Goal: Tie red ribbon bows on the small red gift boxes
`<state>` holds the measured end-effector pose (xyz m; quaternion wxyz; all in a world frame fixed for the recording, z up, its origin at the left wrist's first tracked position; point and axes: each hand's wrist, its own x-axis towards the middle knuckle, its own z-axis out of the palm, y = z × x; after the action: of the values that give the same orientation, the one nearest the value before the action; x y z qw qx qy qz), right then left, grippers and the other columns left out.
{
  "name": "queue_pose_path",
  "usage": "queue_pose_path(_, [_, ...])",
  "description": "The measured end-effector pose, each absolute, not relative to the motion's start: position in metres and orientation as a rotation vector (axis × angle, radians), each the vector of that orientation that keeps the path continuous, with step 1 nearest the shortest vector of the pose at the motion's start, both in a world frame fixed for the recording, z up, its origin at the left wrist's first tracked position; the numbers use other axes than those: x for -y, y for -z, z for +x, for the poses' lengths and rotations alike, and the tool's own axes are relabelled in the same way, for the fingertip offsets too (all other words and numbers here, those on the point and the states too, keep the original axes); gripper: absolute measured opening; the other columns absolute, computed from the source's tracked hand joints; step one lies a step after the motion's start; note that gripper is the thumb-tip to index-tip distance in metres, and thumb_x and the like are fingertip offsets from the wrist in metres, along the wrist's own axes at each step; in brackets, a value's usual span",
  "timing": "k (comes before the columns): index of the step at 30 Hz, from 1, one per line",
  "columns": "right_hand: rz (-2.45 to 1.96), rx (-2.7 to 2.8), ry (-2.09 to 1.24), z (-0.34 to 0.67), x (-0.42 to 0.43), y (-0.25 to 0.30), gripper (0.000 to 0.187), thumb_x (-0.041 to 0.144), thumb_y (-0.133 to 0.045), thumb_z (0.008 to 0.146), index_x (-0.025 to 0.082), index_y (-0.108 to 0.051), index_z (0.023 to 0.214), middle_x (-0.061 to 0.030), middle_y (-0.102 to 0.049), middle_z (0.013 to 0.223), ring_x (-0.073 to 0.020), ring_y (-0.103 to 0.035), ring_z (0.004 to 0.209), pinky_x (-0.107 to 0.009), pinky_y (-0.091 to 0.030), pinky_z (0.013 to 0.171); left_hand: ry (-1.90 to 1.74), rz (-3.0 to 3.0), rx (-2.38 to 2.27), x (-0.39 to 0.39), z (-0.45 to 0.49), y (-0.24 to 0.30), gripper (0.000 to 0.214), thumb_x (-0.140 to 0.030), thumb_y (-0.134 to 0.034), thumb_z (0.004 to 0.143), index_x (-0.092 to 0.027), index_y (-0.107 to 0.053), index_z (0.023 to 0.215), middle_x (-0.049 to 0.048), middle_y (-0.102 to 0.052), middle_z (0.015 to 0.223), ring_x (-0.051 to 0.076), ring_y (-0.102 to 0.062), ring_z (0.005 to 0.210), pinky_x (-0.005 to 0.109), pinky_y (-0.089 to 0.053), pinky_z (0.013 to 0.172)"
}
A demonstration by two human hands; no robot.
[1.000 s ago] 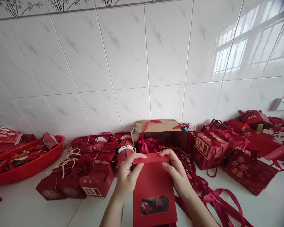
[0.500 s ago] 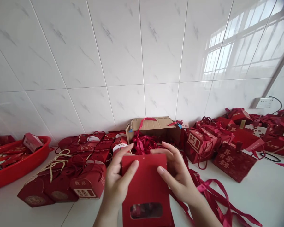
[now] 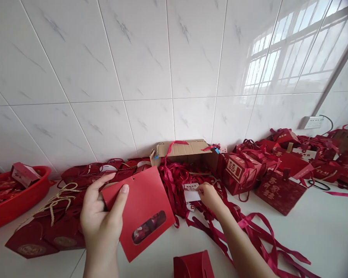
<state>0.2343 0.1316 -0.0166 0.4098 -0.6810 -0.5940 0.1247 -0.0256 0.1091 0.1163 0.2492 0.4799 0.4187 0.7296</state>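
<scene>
My left hand (image 3: 104,216) grips a red paper gift box (image 3: 142,200) by its upper left side, thumb on the front. The box is tilted and has a rounded window near its lower edge, with things showing dimly inside. Further right, my right hand (image 3: 210,197) pinches the right edge of a small white card (image 3: 192,193) with dark print along its top. The card lies over a heap of dark red ribbons (image 3: 176,173) spilling from an open cardboard box (image 3: 178,148). Below, at the frame's bottom edge, part of another red box (image 3: 193,264) shows.
Red gift boxes with cords stand at left, the nearest ones (image 3: 36,237) beside a red plastic basin (image 3: 31,197). On the right are more red boxes (image 3: 243,172) and a red bag (image 3: 282,193). Loose ribbons (image 3: 266,239) trail over the white counter; a tiled wall (image 3: 191,69) rises behind.
Both hands held the windowed box in front; now my left hand alone has it, shifted left and tilted. My right hand let go and reached forward to the card. The view turned slightly right.
</scene>
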Motion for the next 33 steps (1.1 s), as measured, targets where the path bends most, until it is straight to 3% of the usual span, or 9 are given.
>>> queue_pose_path(4, [-1.668,1.341,-0.122,0.236,-0.13,-0.001,0.02,0.021,-0.049,0.082,0.02,-0.069,0.079,-0.0085,-0.065,0.084,-0.0247,-0.059,0.084,-0.038,-0.047,0.078,-1.858,1.372,-1.178,-0.106,-0.019,-0.115,0.04,-0.039,-0.074,0.067,-0.023,-0.059,0.1,-0.0016,-0.063,0.078,0.014,-0.058,0.065,0.021,-0.047,0.054])
queue_pose_path(8, [-1.567,1.205,0.058,0.228,-0.112,-0.03,0.018,0.033,-0.055,0.083,0.021,-0.068,0.078,-0.0103,-0.063,0.096,-0.0277,-0.054,0.097,-0.045,-0.043,0.088,-1.47,1.54,-1.154,-0.107,-0.011,-0.106,0.033,-0.044,-0.07,0.07,-0.022,-0.054,0.089,-0.0029,-0.061,0.064,0.014,-0.055,0.05,0.023,-0.045,0.044])
queue_pose_path(11, [-1.315,1.234,-0.022,0.214,-0.09,-0.051,0.016,0.033,-0.062,0.081,0.023,-0.067,0.071,-0.0102,-0.058,0.119,-0.029,-0.05,0.115,-0.046,-0.042,0.095,-1.301,1.732,-1.125,-0.115,-0.004,-0.095,0.028,-0.042,-0.066,0.074,-0.022,-0.054,0.089,0.0012,-0.066,0.075,0.018,-0.063,0.063,0.029,-0.052,0.059])
queue_pose_path(14, [-0.986,1.446,-0.374,0.204,-0.069,-0.067,0.015,0.03,-0.069,0.078,0.022,-0.066,0.066,-0.0044,-0.041,0.145,-0.0303,-0.036,0.133,-0.048,-0.036,0.104,-1.345,1.834,-1.128,-0.124,0.0,-0.085,0.026,-0.039,-0.066,0.075,-0.022,-0.057,0.091,0.0063,-0.068,0.094,0.024,-0.066,0.089,0.035,-0.052,0.079])
queue_pose_path(17, [-0.86,1.649,-0.659,0.201,-0.058,-0.074,0.011,0.031,-0.073,0.075,0.023,-0.068,0.07,-0.0014,-0.031,0.151,-0.0309,-0.033,0.136,-0.048,-0.034,0.107,-1.47,1.802,-1.117,-0.128,0.0,-0.083,0.026,-0.036,-0.066,0.075,-0.021,-0.056,0.094,0.0085,-0.065,0.105,0.025,-0.063,0.099,0.037,-0.049,0.088])
queue_pose_path(21, [-0.748,1.717,-0.736,0.193,-0.061,-0.067,0.033,0.05,-0.076,0.066,0.024,-0.065,0.085,-0.0064,-0.032,0.148,-0.0331,-0.039,0.131,-0.045,-0.039,0.102,-1.432,1.703,-1.06,-0.125,-0.004,-0.087,0.031,-0.035,-0.068,0.074,-0.02,-0.06,0.1,0.0079,-0.067,0.107,0.024,-0.064,0.1,0.036,-0.05,0.089])
queue_pose_path(25, [-0.827,1.282,-0.7,0.173,-0.07,-0.056,0.035,0.048,-0.051,0.089,0.029,-0.048,0.118,-0.0086,-0.049,0.131,-0.0236,-0.051,0.116,-0.037,-0.045,0.093,-1.291,1.611,-0.949,-0.119,-0.003,-0.088,0.043,-0.038,-0.07,0.073,-0.02,-0.065,0.112,0.0069,-0.07,0.108,0.025,-0.065,0.1,0.033,-0.053,0.085])
queue_pose_path(29, [-0.878,1.064,-0.99,0.156,-0.073,-0.054,0.032,0.049,-0.05,0.089,0.026,-0.05,0.111,-0.0032,-0.063,0.097,-0.0174,-0.061,0.08,-0.028,-0.051,0.069,-1.312,1.522,-0.95,-0.112,0.005,-0.089,0.051,-0.041,-0.063,0.078,-0.021,-0.059,0.125,0.0058,-0.071,0.107,0.025,-0.066,0.097,0.032,-0.055,0.078])
queue_pose_path(33, [-0.814,1.0,-1.082,0.152,-0.071,-0.056,0.03,0.047,-0.063,0.082,0.024,-0.05,0.097,0.0015,-0.062,0.085,-0.0143,-0.06,0.073,-0.025,-0.05,0.067,-1.4,1.535,-1.004,-0.107,0.011,-0.091,0.042,-0.046,-0.056,0.083,-0.021,-0.066,0.115,0.0063,-0.07,0.108,0.025,-0.062,0.107,0.032,-0.053,0.084])
